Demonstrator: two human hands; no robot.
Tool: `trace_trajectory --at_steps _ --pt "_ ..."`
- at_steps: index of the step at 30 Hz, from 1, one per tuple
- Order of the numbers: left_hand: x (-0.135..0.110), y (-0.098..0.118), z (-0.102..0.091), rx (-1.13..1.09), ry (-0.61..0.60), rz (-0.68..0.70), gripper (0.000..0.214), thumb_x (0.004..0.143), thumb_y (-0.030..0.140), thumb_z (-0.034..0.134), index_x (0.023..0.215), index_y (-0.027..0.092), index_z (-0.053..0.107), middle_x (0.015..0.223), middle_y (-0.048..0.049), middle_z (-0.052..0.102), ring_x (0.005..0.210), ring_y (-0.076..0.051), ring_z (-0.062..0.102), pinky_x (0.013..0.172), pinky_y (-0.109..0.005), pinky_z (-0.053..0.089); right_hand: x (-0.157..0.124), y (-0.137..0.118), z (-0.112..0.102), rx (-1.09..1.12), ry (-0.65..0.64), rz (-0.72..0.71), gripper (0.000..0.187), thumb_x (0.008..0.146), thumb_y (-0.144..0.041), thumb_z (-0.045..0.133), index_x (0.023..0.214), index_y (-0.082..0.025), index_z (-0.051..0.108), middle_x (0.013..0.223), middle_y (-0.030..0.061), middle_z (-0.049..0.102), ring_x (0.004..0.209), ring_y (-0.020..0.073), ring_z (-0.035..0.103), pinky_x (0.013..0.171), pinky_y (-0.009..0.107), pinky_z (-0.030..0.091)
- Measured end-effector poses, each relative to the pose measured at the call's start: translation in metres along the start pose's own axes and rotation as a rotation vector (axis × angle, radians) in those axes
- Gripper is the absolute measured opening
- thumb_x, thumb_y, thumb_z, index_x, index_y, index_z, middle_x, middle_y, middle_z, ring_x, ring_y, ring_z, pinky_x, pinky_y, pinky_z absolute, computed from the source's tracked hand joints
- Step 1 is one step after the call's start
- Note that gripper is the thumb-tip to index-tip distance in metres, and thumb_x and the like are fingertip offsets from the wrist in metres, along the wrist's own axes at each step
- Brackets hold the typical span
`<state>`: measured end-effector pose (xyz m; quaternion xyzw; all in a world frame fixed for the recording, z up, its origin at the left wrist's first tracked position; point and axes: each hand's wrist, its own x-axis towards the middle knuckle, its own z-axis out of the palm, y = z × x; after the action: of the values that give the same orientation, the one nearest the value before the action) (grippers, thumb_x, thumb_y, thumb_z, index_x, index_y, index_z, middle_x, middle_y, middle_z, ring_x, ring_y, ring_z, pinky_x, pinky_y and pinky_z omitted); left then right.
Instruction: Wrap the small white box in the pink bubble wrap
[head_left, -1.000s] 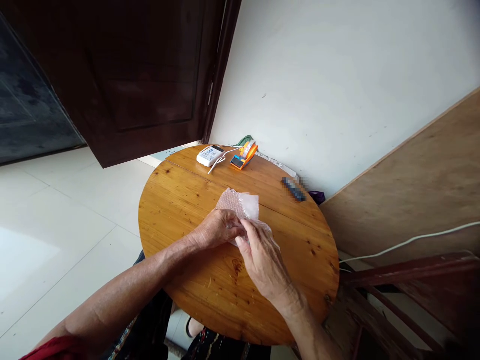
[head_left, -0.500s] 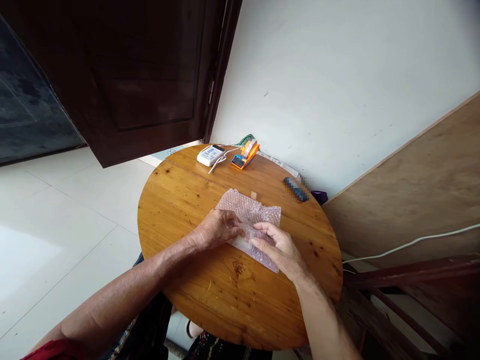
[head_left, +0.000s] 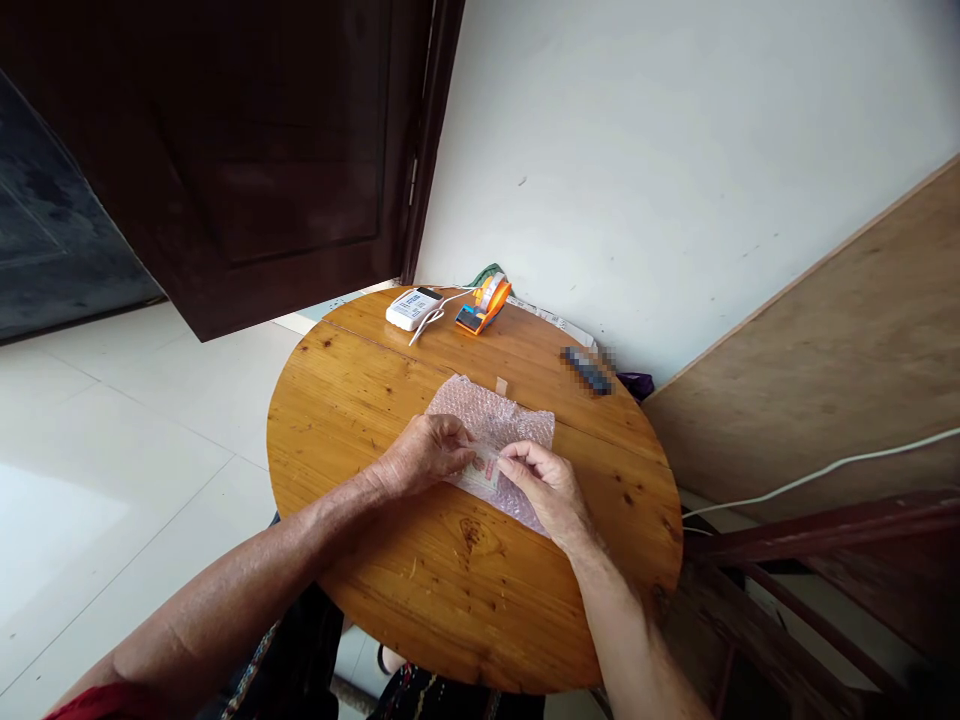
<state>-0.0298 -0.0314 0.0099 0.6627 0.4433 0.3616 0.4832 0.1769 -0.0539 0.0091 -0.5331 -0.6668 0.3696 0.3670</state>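
A sheet of pinkish bubble wrap (head_left: 480,402) lies at the middle of the round wooden table (head_left: 360,400). Over it is a small clear packet (head_left: 484,466) with red print; what it contains is too small to make out. My left hand (head_left: 433,452) pinches the packet's left side between thumb and fingers. At its right side, the thumb and forefinger of my right hand (head_left: 546,485) close on the edge. Part of the bubble wrap is hidden under both hands.
Toward the back of the table are a white box with a cable (head_left: 412,308) and an orange tape dispenser (head_left: 489,302). A dark, pixelated long object (head_left: 587,370) lies back right. A tan scrap (head_left: 502,386) is behind the wrap. A brown door (head_left: 300,150) stands back left.
My right thumb and forefinger have come together on the packet's right edge, where they were apart before. More of the red print shows. My left hand keeps its pinch.
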Motion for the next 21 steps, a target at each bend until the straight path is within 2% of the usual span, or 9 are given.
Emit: trace_trajectory --at_steps 2,4,6,8,10,12,17,21 --pt "0.002 -0.003 0.001 -0.077 -0.006 -0.047 0.011 0.074 0.024 0.069 0.074 0.013 0.066 0.068 0.0008 0.064 0.058 -0.008 0.05 0.052 -0.018 0.036 -0.001 0.001 0.001 -0.055 0.027 -0.022 0.027 0.086 -0.044 0.06 0.079 -0.018 0.066 0.066 0.0 0.063 0.058 0.0138 0.054 0.056 0.026 0.043" --pt "0.003 -0.005 0.002 -0.14 -0.017 -0.078 0.015 0.072 0.026 0.071 0.076 0.013 0.064 0.065 0.003 0.061 0.056 -0.008 0.048 0.05 -0.018 0.034 -0.001 0.001 0.0 -0.162 0.109 -0.116 0.023 0.086 -0.041 0.061 0.086 -0.018 0.068 0.075 0.0025 0.066 0.066 0.0165 0.059 0.062 0.028 0.046" --pt "0.004 -0.005 0.002 -0.176 -0.027 -0.092 0.02 0.07 0.027 0.073 0.08 0.014 0.062 0.065 0.0046 0.06 0.056 -0.007 0.047 0.051 -0.017 0.034 -0.002 -0.003 -0.001 -0.339 0.23 -0.297 0.02 0.085 -0.036 0.064 0.095 -0.019 0.069 0.091 0.0065 0.069 0.082 0.0207 0.062 0.074 0.033 0.048" --pt "0.005 -0.005 0.002 -0.182 -0.021 -0.093 0.024 0.068 0.028 0.075 0.084 0.014 0.062 0.066 0.0053 0.059 0.058 -0.007 0.048 0.053 -0.017 0.035 -0.003 -0.011 0.0 -0.543 0.277 -0.487 0.014 0.087 -0.025 0.062 0.097 -0.022 0.071 0.1 0.0072 0.069 0.096 0.023 0.061 0.085 0.038 0.045" --pt "0.006 -0.006 0.002 -0.156 -0.005 -0.087 0.027 0.066 0.028 0.077 0.084 0.014 0.063 0.068 0.0048 0.059 0.061 -0.008 0.049 0.055 -0.018 0.037 -0.006 -0.021 0.002 -0.683 0.22 -0.606 0.021 0.089 -0.013 0.054 0.092 -0.024 0.073 0.097 0.005 0.071 0.1 0.0225 0.06 0.087 0.039 0.042" --pt "0.006 -0.006 0.002 -0.136 0.009 -0.074 0.026 0.067 0.028 0.076 0.084 0.014 0.063 0.071 0.0037 0.06 0.064 -0.009 0.052 0.059 -0.018 0.039 -0.009 -0.03 0.005 -0.738 0.143 -0.644 0.029 0.09 -0.007 0.049 0.093 -0.024 0.072 0.096 0.004 0.073 0.1 0.022 0.061 0.086 0.038 0.041" --pt "0.005 -0.001 0.001 -0.127 -0.011 -0.079 0.022 0.071 0.028 0.071 0.086 0.013 0.065 0.077 0.0006 0.064 0.071 -0.011 0.056 0.063 -0.019 0.042 -0.011 -0.042 0.009 -0.774 -0.001 -0.616 0.021 0.092 -0.016 0.049 0.1 -0.019 0.069 0.101 0.0078 0.072 0.093 0.0222 0.062 0.082 0.038 0.044" --pt "0.0 0.007 -0.013 -0.079 -0.102 -0.093 0.02 0.074 0.028 0.066 0.087 0.014 0.066 0.076 0.0011 0.064 0.07 -0.012 0.055 0.062 -0.02 0.042 -0.009 -0.044 0.006 -0.755 -0.051 -0.587 0.02 0.093 -0.016 0.048 0.096 -0.02 0.068 0.098 0.0072 0.071 0.091 0.0218 0.062 0.082 0.038 0.048"
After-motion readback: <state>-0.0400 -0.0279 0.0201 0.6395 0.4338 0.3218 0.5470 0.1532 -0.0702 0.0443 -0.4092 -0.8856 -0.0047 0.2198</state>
